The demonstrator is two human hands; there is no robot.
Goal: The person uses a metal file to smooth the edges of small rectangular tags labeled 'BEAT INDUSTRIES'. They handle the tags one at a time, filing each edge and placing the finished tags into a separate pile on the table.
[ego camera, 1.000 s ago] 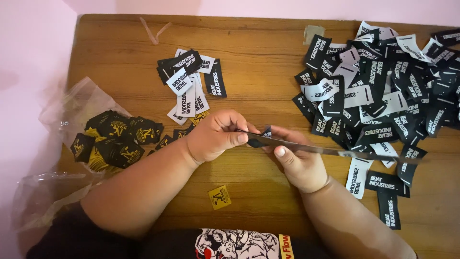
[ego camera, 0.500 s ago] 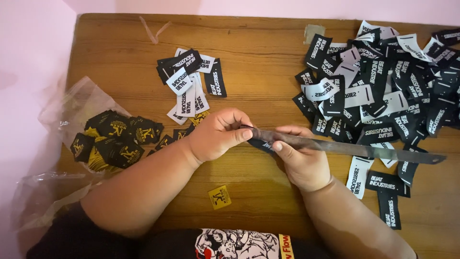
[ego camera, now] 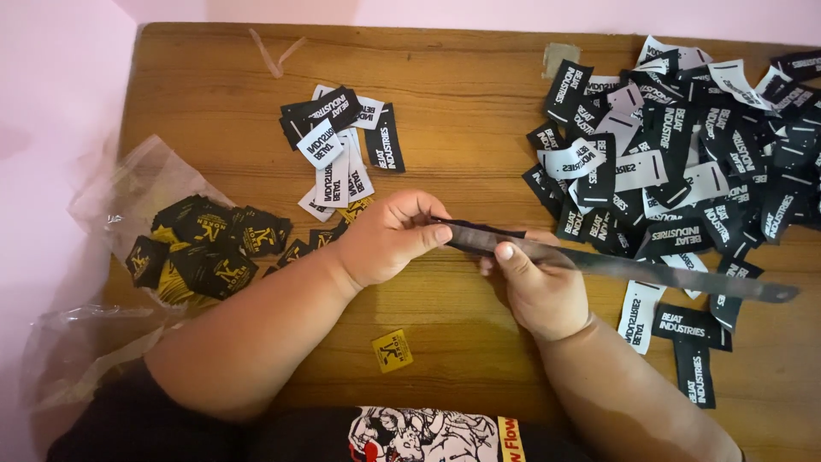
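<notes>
Head view of a wooden table point(ego camera: 479, 111) during label handling. The left hand point(ego camera: 389, 239) and right hand point(ego camera: 539, 287) meet near the middle of the table, slightly toward its near edge, and share one long dark strip point(ego camera: 633, 269).

Strip: a narrow woven band, held just above the wood. One end sits between the left thumb and fingers; the rest passes over the right hand and trails out toward the right edge, its free end blurred. It appears thin, light and limp, likely to sag or twist where unsupported, yet not fragile. A pinch across its width, close to the working end, should hold it best; the smooth weave may slide through a loose grip.

Left hand: fingers curled, thumb pressed down, clamped on the strip's end; forearm enters from the near left corner.

Right hand: thumb on top of the strip, fingers beneath, closed on it; wrist bent inward, forearm from the near right corner.

Surroundings: a heap of black and white labels point(ego camera: 684, 162) at the far right; a smaller label pile point(ego camera: 342, 150) beyond the left hand; black-and-yellow tags on a clear bag point(ego camera: 111, 205) at the left edge; one yellow tag point(ego camera: 392, 351) near the front edge.
</notes>
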